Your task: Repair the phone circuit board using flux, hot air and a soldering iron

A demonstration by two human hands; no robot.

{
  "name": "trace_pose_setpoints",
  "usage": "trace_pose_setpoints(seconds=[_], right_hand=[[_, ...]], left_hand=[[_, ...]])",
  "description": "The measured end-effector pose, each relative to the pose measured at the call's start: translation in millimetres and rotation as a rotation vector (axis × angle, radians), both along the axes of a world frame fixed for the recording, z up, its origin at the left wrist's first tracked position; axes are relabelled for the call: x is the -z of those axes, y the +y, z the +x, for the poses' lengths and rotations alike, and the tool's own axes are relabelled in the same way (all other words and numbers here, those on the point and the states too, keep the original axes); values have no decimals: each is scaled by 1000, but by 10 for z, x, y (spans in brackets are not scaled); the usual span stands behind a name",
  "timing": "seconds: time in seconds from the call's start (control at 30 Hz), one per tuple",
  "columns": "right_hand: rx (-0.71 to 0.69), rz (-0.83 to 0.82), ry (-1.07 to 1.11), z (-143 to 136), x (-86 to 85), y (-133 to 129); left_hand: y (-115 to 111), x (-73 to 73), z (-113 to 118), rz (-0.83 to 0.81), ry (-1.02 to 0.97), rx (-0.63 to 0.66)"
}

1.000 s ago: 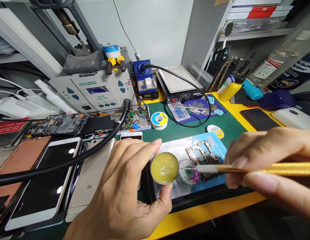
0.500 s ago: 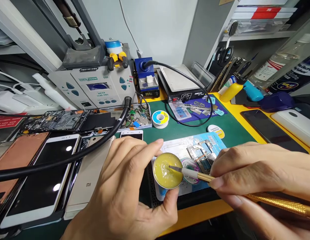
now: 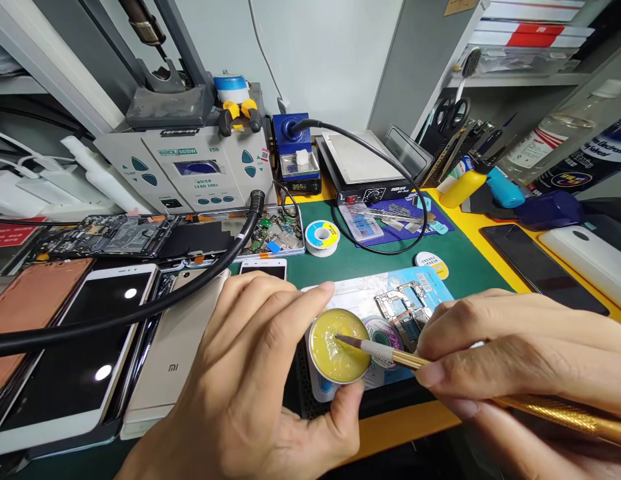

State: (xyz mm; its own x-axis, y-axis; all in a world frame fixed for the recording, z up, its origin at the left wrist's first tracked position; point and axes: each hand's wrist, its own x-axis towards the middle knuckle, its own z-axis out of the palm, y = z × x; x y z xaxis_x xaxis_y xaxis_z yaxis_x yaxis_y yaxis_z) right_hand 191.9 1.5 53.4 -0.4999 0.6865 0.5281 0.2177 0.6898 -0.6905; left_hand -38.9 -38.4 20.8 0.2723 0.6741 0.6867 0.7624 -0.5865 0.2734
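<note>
My left hand (image 3: 270, 373) grips a small round tin of yellow paste (image 3: 335, 363) by its rim, between thumb and forefinger, tilted toward me. In my right hand (image 3: 500, 353) is a craft knife (image 3: 377, 350) with a gold knurled handle and a whitish wrapped neck. Its dark blade tip touches the paste near the middle of the tin. Behind the hands a phone circuit board (image 3: 397, 300) lies on a blue and white mat (image 3: 437, 283). A solder spool with a purple label (image 3: 390, 333) is partly hidden by the tin and knife.
A hot air station (image 3: 195, 170) and soldering station (image 3: 296, 160) stand behind. A thick black hose (image 3: 190, 293) crosses over several phones (image 3: 70, 340) on the left. A solder reel (image 3: 322, 237), a heating plate (image 3: 363, 160) and a yellow bottle (image 3: 463, 187) stand farther back.
The tin and both hands sit slightly lower and to the right or left in view, as the camera has shifted a little. The blade stays in the paste.
</note>
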Motion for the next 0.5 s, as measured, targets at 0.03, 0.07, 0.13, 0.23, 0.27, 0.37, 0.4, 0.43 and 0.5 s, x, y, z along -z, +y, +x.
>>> trace_pose_setpoints(seconds=[0.03, 0.07, 0.13, 0.23, 0.27, 0.37, 0.4, 0.43, 0.5], right_hand=[[-1, -11, -3, -4, -10, -3], [-1, -18, -7, -7, -18, -6], [3, -22, -17, -8, -21, -16], [19, -7, -40, 2, 1, -31], [26, 3, -48, 7, 14, -35], [46, 38, -58, 25, 66, -36], [50, 50, -58, 31, 86, -32], [50, 63, -57, 38, 104, -26], [42, 89, -51, 52, 134, -8]], left_hand=[[-2, 2, 1, -4, 1, 0], [-4, 5, 1, -6, 2, 0], [-6, 7, -1, -2, 4, -4], [-2, 6, -2, 7, 6, -9], [2, 4, -1, 8, 9, -7], [16, 2, 7, 11, 14, 2], [20, 3, 9, 14, 14, 3], [23, 5, 9, 16, 11, 2], [23, 11, 5, 17, 9, 5]])
